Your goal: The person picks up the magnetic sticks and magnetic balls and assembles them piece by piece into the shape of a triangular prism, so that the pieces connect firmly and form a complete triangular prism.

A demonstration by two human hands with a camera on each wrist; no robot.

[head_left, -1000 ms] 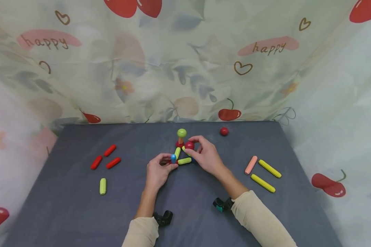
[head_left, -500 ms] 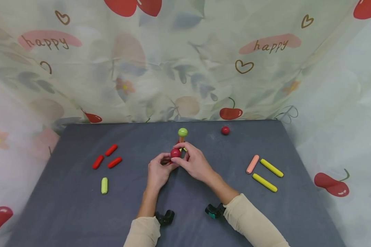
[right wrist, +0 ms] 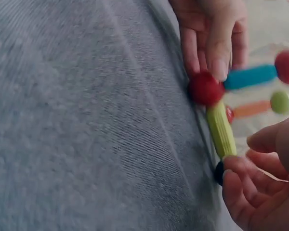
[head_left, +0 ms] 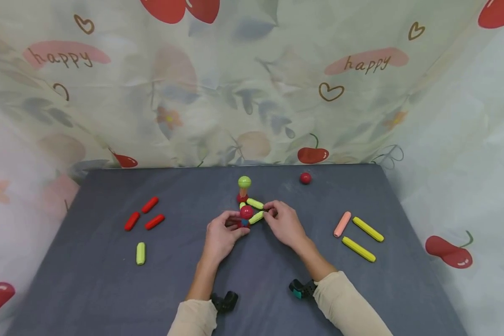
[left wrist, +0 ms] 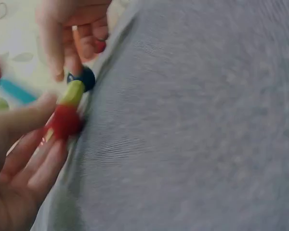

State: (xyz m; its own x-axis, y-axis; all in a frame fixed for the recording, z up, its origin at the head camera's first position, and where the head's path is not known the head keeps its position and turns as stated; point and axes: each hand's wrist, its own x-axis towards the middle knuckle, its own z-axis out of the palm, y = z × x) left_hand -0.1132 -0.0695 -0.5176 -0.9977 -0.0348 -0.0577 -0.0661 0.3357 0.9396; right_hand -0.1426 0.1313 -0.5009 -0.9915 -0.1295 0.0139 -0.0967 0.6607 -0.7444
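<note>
A ball-and-rod toy build stands before me, its base a triangle of yellow-green rods [head_left: 255,204]. My left hand [head_left: 221,235] holds a red base ball [right wrist: 205,88], thumb and fingers on either side. From that ball rises a blue rod [right wrist: 251,77] topped by another red ball [head_left: 247,212]. At the right corner, fingertips of my right hand [head_left: 284,224] touch a dark blue ball [left wrist: 88,78]; the thumb is apart from it in the right wrist view. The far corner carries an orange rod [right wrist: 251,109] with a green ball [head_left: 244,182] on top.
Several loose rods lie about: red ones [head_left: 150,204] and a yellow-green one [head_left: 140,253] at left, a pink one [head_left: 342,224] and two yellow ones [head_left: 359,249] at right. A loose red ball [head_left: 305,178] rests near the back edge of the dark tabletop [head_left: 109,298].
The red ball that my right hand carried now sits on the blue rod. My right hand has let go and moved right to the dark blue ball. The build has turned slightly.
</note>
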